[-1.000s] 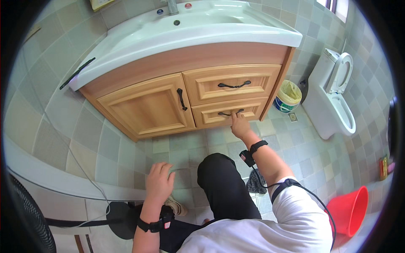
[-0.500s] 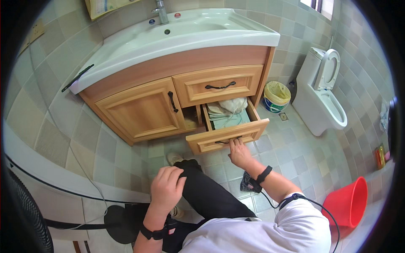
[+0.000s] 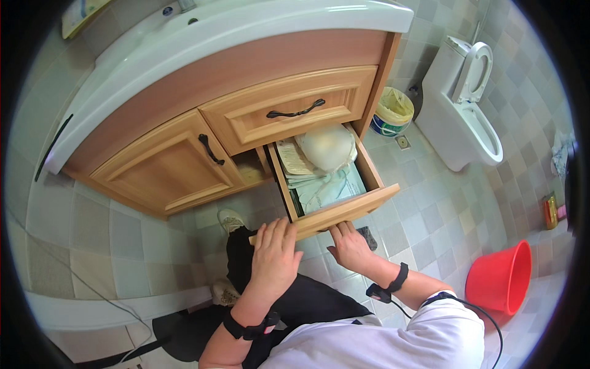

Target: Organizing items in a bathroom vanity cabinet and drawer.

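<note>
A light wooden drawer stands pulled out low in the washbasin cabinet. My right hand has its fingers curled at the drawer front, at the handle, which is mostly hidden under the front's edge. My left hand is open, its fingers stretched out at the left end of the drawer front. Inside the drawer, a rounded white bundle lies at the back. Flat pale-blue packets with thin white strings are in front of it, and a beige printed paper is at the left.
Above is a closed drawer, with a cabinet door at its left and a white washbasin on top. A lined bin and a toilet stand right. A red bucket sits near my right arm.
The drawer has come farther out toward me, showing more of its contents. My left hand has moved from my knee to the drawer front's left end. The view has shifted closer.
</note>
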Demonstrator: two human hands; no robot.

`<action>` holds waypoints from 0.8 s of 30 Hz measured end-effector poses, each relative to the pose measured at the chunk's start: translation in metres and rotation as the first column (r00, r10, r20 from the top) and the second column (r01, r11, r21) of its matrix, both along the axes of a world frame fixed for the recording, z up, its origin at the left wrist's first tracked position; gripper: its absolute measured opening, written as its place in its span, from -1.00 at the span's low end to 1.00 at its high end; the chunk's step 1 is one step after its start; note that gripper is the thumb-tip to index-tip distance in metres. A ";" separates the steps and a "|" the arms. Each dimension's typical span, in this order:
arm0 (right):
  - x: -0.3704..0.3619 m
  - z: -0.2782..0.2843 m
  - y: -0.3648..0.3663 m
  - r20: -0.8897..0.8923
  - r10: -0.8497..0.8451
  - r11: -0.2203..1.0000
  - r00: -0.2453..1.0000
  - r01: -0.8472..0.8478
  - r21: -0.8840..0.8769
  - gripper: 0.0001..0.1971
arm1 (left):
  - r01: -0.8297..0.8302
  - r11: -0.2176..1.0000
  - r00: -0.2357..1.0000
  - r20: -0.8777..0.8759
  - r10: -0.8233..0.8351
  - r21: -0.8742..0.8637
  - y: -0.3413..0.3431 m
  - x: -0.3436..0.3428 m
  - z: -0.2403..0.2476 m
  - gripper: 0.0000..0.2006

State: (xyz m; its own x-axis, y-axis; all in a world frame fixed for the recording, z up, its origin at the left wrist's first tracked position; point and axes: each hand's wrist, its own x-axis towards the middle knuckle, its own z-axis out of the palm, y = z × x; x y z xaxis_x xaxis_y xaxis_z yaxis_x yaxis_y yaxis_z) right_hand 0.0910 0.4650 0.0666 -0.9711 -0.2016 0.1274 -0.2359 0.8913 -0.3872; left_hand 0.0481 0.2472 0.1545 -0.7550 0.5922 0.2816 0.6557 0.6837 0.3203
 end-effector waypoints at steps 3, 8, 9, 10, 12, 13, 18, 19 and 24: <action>0.008 -0.006 0.001 0.026 0.018 0.999 1.000 -0.017 -0.029 -0.35 | 0.038 0.997 0.997 0.068 -0.033 -0.072 0.008 -0.004 -0.013 -0.24; 0.043 -0.032 0.016 -0.017 0.010 0.967 1.000 -0.014 -0.255 -0.38 | 0.060 0.990 0.996 0.080 -0.050 -0.127 0.009 -0.007 -0.017 -0.19; 0.054 -0.047 0.023 0.024 0.040 0.964 0.999 -0.032 -0.264 -0.40 | 0.061 0.990 0.995 0.089 -0.050 -0.127 0.008 -0.008 -0.018 -0.19; 0.063 -0.068 0.031 0.070 0.023 0.967 0.997 -0.005 -0.255 -0.45 | 0.082 0.988 0.993 0.095 -0.070 -0.128 0.007 -0.009 -0.017 -0.18; 0.075 -0.118 0.049 0.280 -0.078 0.976 0.957 0.131 -0.174 -0.43 | 0.104 0.985 0.991 0.103 -0.091 -0.135 0.004 -0.011 -0.015 -0.17; 0.078 -0.148 0.062 0.341 -0.153 0.979 0.928 0.188 -0.073 -0.41 | 0.101 0.986 0.990 0.115 -0.086 -0.131 0.003 -0.012 -0.014 -0.17; 0.061 -0.259 0.127 0.641 -0.617 0.753 0.456 0.580 0.312 -0.02 | 0.112 0.981 0.983 0.163 -0.086 -0.159 0.009 -0.016 -0.012 -0.16; 0.051 -0.267 0.133 0.684 -0.639 0.703 0.351 0.627 0.335 0.04 | 0.114 0.982 0.980 0.179 -0.086 -0.148 0.010 -0.016 -0.011 -0.16; 0.033 -0.316 0.119 0.804 -0.588 0.526 0.090 0.797 0.295 0.21 | 0.113 0.982 0.965 0.251 -0.072 -0.154 0.012 -0.016 -0.008 -0.13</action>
State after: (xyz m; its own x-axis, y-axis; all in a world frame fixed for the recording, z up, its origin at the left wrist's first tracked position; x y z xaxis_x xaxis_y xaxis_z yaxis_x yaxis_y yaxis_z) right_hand 0.1243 0.5835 -0.2497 -0.3245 0.5427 -0.7747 0.9204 0.3699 -0.1264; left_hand 0.0318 0.2597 0.1462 -0.7282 0.6853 -0.0116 0.6349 0.6808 0.3652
